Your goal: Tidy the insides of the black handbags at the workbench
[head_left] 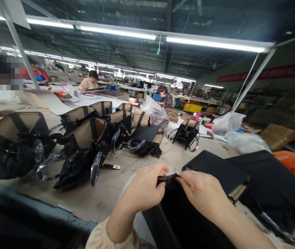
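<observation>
A black handbag (pixel 181 216) is in front of me at the bottom of the view, its upper edge between my two hands. My left hand (pixel 147 186) is closed on that edge, thumb below and fingers above. Just to the right, my right hand (pixel 201 188) pinches the same edge, its fingertips close to the left ones. The lower part of the bag runs out of view. Right behind my right hand lies another black bag (pixel 215 169), and a large black piece (pixel 269 176) lies beyond it.
Several black handbags with plastic-wrapped handles, such as one bag (pixel 85 148), stand on the worktable (pixel 126 176) to the left. A smaller bag (pixel 187 133) stands farther back. Clear plastic bags (pixel 227 122) and an orange bag (pixel 292 162) lie at the right. Co-workers sit beyond.
</observation>
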`<action>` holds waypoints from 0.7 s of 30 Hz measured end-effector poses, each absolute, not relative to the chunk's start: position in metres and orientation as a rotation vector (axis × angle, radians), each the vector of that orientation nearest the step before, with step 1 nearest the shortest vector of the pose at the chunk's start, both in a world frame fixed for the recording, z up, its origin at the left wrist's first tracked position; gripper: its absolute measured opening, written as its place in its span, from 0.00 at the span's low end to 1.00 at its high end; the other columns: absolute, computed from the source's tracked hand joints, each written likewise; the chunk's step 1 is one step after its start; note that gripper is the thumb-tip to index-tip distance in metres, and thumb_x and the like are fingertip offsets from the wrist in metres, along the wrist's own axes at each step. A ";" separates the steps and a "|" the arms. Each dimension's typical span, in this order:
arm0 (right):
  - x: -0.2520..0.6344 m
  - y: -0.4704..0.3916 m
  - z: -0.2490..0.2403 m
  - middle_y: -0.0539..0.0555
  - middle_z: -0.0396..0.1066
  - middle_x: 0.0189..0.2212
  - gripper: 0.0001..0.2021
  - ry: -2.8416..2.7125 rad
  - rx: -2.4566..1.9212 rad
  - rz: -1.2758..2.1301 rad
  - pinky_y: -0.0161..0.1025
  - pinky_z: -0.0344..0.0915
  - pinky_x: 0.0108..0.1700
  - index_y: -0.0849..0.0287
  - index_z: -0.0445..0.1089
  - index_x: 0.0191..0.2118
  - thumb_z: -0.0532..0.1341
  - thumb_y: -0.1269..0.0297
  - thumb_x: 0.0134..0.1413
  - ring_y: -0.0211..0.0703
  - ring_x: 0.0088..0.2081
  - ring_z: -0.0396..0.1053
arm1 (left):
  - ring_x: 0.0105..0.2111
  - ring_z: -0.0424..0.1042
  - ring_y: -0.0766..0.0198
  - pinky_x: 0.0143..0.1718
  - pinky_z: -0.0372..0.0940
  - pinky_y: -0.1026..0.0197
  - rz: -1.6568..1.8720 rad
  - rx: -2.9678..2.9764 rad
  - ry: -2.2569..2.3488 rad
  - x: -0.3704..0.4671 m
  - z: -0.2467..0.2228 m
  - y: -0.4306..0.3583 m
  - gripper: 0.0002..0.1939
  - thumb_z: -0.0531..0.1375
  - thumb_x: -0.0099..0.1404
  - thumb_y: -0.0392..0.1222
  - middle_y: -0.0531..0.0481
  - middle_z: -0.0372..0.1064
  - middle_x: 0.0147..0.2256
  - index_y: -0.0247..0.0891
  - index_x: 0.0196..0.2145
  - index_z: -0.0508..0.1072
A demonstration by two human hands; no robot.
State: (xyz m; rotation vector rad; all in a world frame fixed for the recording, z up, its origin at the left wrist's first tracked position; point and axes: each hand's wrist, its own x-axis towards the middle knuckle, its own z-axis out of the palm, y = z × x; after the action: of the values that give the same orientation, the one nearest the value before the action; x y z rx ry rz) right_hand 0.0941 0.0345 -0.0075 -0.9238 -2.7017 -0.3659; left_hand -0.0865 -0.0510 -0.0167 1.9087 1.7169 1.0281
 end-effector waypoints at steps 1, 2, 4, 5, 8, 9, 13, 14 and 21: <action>0.094 0.034 -0.008 0.49 0.71 0.22 0.13 -2.704 -0.928 -0.384 0.37 0.54 0.27 0.56 0.67 0.25 0.53 0.64 0.60 0.39 0.26 0.70 | 0.37 0.73 0.59 0.35 0.61 0.62 1.032 1.904 1.725 -0.086 -0.017 -0.051 0.18 0.53 0.55 0.31 0.51 0.75 0.37 0.42 0.44 0.66; 0.093 0.034 -0.008 0.49 0.71 0.22 0.13 -2.708 -0.935 -0.401 0.37 0.54 0.27 0.56 0.67 0.25 0.53 0.64 0.60 0.39 0.26 0.70 | 0.37 0.73 0.59 0.36 0.61 0.62 1.033 1.902 1.733 -0.086 -0.017 -0.051 0.18 0.53 0.55 0.32 0.51 0.75 0.37 0.42 0.44 0.66; 0.090 0.033 -0.008 0.49 0.71 0.22 0.13 -2.706 -0.959 -0.428 0.38 0.54 0.27 0.56 0.67 0.25 0.53 0.65 0.60 0.41 0.26 0.70 | 0.37 0.73 0.59 0.36 0.61 0.61 1.027 1.901 1.742 -0.086 -0.017 -0.051 0.17 0.54 0.55 0.32 0.52 0.75 0.36 0.43 0.43 0.67; 0.089 0.033 -0.008 0.50 0.71 0.22 0.13 -2.704 -0.974 -0.433 0.38 0.54 0.27 0.56 0.67 0.25 0.53 0.65 0.60 0.41 0.26 0.70 | 0.36 0.73 0.60 0.36 0.61 0.62 1.027 1.900 1.746 -0.086 -0.017 -0.050 0.17 0.54 0.55 0.32 0.52 0.75 0.36 0.43 0.42 0.67; 0.090 0.033 -0.009 0.50 0.72 0.23 0.13 -2.712 -1.020 -0.371 0.38 0.56 0.27 0.56 0.67 0.26 0.53 0.64 0.60 0.42 0.27 0.71 | 0.36 0.72 0.60 0.35 0.61 0.62 1.027 1.889 1.749 -0.086 -0.015 -0.050 0.16 0.54 0.55 0.32 0.53 0.74 0.36 0.42 0.41 0.67; 0.092 0.033 -0.008 0.50 0.72 0.25 0.11 -2.714 -1.018 -0.309 0.37 0.58 0.28 0.55 0.69 0.28 0.53 0.64 0.60 0.42 0.29 0.72 | 0.36 0.72 0.61 0.35 0.61 0.62 1.025 1.882 1.741 -0.087 -0.015 -0.051 0.16 0.54 0.55 0.32 0.53 0.74 0.35 0.42 0.41 0.67; 0.103 0.034 -0.005 0.48 0.73 0.36 0.08 -2.668 -0.899 -0.016 0.35 0.64 0.35 0.51 0.69 0.43 0.57 0.64 0.59 0.40 0.36 0.72 | 0.35 0.72 0.62 0.36 0.62 0.63 1.017 1.866 1.673 -0.088 -0.015 -0.051 0.16 0.54 0.54 0.32 0.54 0.74 0.34 0.41 0.41 0.66; 0.105 0.034 -0.004 0.49 0.72 0.39 0.09 -2.665 -0.843 0.018 0.35 0.64 0.37 0.50 0.68 0.45 0.57 0.64 0.58 0.39 0.38 0.71 | 0.35 0.72 0.62 0.37 0.62 0.63 1.022 1.866 1.665 -0.087 -0.016 -0.050 0.16 0.54 0.54 0.32 0.53 0.74 0.34 0.41 0.41 0.66; 0.098 0.034 0.002 0.52 0.68 0.38 0.08 -2.690 -0.657 -0.029 0.38 0.64 0.41 0.52 0.70 0.40 0.56 0.70 0.59 0.42 0.40 0.66 | 0.34 0.71 0.62 0.34 0.61 0.63 1.037 1.867 1.688 -0.084 -0.017 -0.048 0.15 0.54 0.54 0.32 0.54 0.73 0.34 0.41 0.40 0.67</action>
State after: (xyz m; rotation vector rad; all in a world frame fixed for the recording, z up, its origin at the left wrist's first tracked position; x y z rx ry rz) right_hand 0.0983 0.0340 0.0016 -0.6567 -2.6901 -0.0293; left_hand -0.0842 -0.0485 -0.0165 1.8670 1.6883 1.0366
